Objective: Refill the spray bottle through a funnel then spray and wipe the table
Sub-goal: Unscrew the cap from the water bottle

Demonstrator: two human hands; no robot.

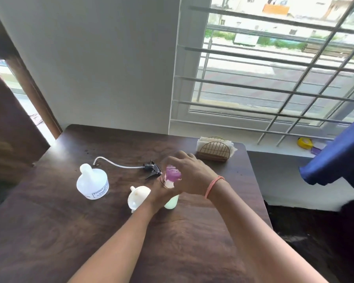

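Note:
A pale green refill bottle with a pink cap stands on the dark wooden table. My left hand grips the bottle's body from the left. From above and to the right, my right hand curls its fingers round the pink cap. The white spray bottle stands open-necked to the left. Its black spray head with a long clear tube lies behind it on the table. A white funnel lies on its side beside my left wrist.
A gold wire napkin holder with white napkins stands at the table's far right corner. A yellow tape measure lies on the window sill. A blue curtain hangs at the right. A wall and barred window lie behind the table.

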